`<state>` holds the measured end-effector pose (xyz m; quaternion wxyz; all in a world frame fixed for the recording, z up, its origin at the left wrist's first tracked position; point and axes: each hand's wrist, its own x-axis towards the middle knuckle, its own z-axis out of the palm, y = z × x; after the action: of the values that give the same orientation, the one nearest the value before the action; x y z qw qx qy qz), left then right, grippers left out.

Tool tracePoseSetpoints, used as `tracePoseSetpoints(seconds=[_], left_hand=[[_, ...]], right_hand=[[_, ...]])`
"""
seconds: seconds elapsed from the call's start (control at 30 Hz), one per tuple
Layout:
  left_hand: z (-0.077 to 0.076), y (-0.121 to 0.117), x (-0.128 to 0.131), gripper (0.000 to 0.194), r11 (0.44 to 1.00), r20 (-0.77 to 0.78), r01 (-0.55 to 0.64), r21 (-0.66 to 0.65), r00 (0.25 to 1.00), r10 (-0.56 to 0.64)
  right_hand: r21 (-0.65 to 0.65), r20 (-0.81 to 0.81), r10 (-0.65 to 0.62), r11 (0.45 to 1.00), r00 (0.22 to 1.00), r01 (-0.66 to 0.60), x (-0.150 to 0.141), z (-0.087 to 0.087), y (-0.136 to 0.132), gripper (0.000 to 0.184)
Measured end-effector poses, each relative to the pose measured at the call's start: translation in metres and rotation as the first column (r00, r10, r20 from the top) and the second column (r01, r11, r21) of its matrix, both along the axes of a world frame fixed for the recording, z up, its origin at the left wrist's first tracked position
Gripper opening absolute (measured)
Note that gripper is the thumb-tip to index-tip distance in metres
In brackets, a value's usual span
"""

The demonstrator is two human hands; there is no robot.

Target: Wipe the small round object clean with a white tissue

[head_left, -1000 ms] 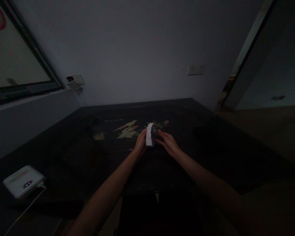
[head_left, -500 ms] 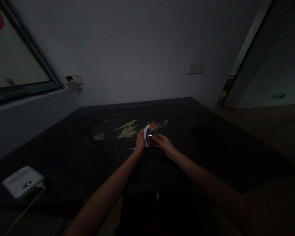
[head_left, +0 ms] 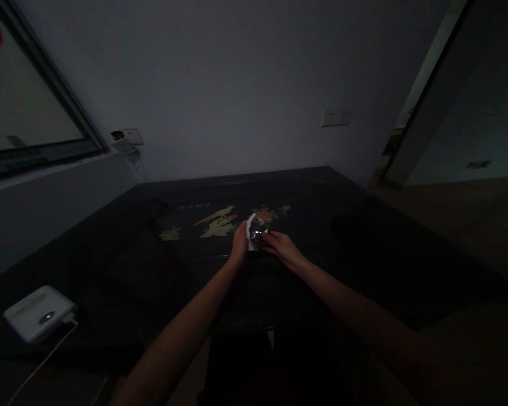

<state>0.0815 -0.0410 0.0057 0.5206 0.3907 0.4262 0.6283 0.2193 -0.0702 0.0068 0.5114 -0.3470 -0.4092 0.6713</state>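
Between my two hands, over the middle of the dark table, is a small package (head_left: 258, 233) with a crinkled white strip along its left side and a dark, glossy, plastic-like part on the right. My left hand (head_left: 239, 241) closes on the white strip from the left. From the right, my right hand (head_left: 281, 246) pinches the shiny part between thumb and fingers. Dim light hides what the package contains and most of my left fingertips.
The dark table (head_left: 220, 293) carries a bird-and-flower picture (head_left: 220, 221). At the left front sits a white box-shaped device (head_left: 40, 313) with a cable running off the edge. A wall with sockets (head_left: 336, 118) stands behind, and a window (head_left: 29, 96) is at the left.
My right hand has moved slightly left and closer to my left hand. The package has turned, so its white strip looks narrower and more of its glossy part catches light.
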Motion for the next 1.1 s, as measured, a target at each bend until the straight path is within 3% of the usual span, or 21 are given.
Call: tracePoseSetpoints(seconds=[0.2, 0.4, 0.7, 0.9, 1.1], left_hand=[[0.008, -0.004, 0.005, 0.031, 0.985, 0.272, 0.123, -0.121, 0.959, -0.086], [0.015, -0.004, 0.004, 0.026, 0.962, 0.382, 0.213, -0.171, 0.914, -0.135], [0.019, -0.007, 0.003, 0.027, 0.957, 0.364, 0.227, -0.179, 0.919, -0.149], [0.016, -0.006, -0.001, 0.027, 0.969, 0.345, 0.158, -0.188, 0.935, -0.086], [0.018, -0.008, 0.0, 0.024, 1.0, 0.079, -0.013, -0.025, 0.997, 0.015]], right_hand=[[0.039, 0.0, -0.012, 0.999, 1.0, 0.012, 0.0, 0.003, -0.002, 0.042], [0.036, 0.0, -0.024, 0.999, 1.0, 0.024, 0.0, 0.005, -0.003, 0.043], [0.077, 0.059, -0.053, 0.996, 0.997, 0.048, -0.002, 0.005, -0.002, 0.043], [0.097, 0.047, -0.08, 0.992, 0.996, 0.075, -0.004, 0.005, -0.001, 0.044], [0.044, 0.063, -0.143, 0.989, 0.988, 0.141, -0.004, 0.008, -0.003, 0.04]])
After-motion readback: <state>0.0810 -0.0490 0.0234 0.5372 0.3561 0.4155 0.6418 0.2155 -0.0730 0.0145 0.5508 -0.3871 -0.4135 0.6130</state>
